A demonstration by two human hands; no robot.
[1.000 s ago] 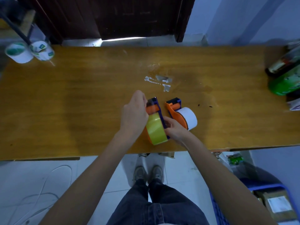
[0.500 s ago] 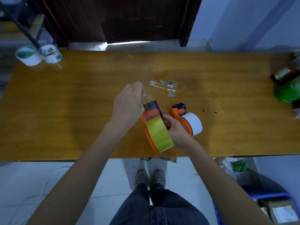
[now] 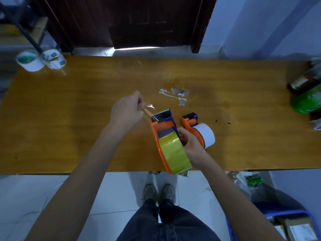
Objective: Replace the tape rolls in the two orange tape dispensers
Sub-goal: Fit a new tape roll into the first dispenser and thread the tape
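Left hand pinches the clear tape end, barely visible, above the table; right hand grips the dispenser with the yellow roll, fingers partly hidden behind it

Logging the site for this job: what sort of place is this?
Probably a small packing or back-room workspace: a bare wooden table facing a dark door, spare tape rolls at its corner, and labelled cardboard parcels in a blue crate.
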